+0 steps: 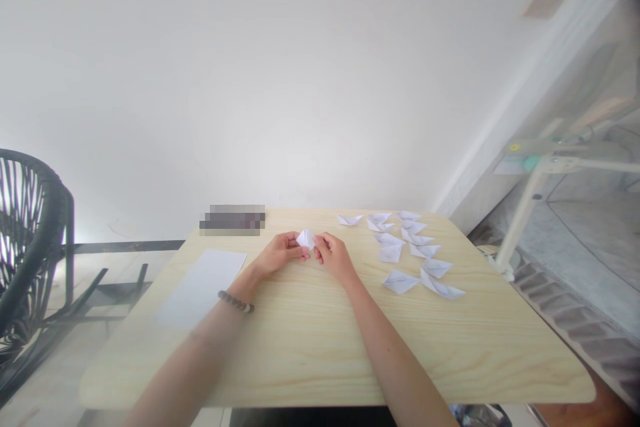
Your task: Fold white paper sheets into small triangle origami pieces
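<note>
A small folded piece of white paper (305, 239) is pinched between both hands above the middle of the table. My left hand (281, 252), with a beaded bracelet (236, 301) on its wrist, grips the paper's left side with thumb and fingers. From the other side, my right hand (333, 255) pinches the right edge. The paper has a pointed top and a crease down its face; its lower part is partly hidden by fingertips. To the right lie several folded paper boats (401, 282), loosely grouped.
A stack or sheet of white paper (205, 287) lies at the table's left. Behind it is a dark, blurred-out object (233, 221). The light wooden table (310, 347) stands against a white wall (300, 80). A dark woven chair (35, 240) is at left, a white metal frame (525, 220) at right.
</note>
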The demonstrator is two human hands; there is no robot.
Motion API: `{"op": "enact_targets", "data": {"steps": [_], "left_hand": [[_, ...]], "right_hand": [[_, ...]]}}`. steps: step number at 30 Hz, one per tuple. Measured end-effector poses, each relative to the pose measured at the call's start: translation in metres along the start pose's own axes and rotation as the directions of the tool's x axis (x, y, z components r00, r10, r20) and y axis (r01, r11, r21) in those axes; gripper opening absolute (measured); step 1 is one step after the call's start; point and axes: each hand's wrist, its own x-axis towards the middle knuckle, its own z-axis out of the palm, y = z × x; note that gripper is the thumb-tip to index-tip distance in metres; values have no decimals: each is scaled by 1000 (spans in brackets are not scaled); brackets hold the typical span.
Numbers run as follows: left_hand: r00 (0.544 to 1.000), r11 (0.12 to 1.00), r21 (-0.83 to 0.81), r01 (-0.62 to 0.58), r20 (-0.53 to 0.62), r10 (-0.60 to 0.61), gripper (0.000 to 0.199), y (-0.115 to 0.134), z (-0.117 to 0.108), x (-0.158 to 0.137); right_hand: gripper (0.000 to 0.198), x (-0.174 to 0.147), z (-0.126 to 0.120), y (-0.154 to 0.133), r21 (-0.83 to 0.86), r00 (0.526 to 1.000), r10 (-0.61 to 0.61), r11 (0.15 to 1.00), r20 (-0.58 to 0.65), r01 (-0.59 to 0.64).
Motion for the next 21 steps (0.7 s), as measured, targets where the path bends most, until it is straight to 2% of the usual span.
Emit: {"op": "enact_targets", "data": {"steps": [5,8,11,16,21], "left_hand": [[997,999,-29,-26,-71,24,30,0,4,1],[986,999,4,-37,-165,38,30,0,4,3],[972,993,108,-41,-226,65,31,0,3,4],[981,954,291,-66,-157,116,30,-1,7,2],[986,954,286,-91,-109,126,31,-2,9,1]], "right_hand": [[32,1,0,0,49,1000,-13,999,-23,14],[31,0,1,-1,-14,998,-36,999,-52,35],[27,0,2,-1,-98,993,-66,994,-99,56],[24,2,3,2,-179,976,-130,979,-174,99],[24,2,2,4,-205,976,-156,971,-149,124]]}}
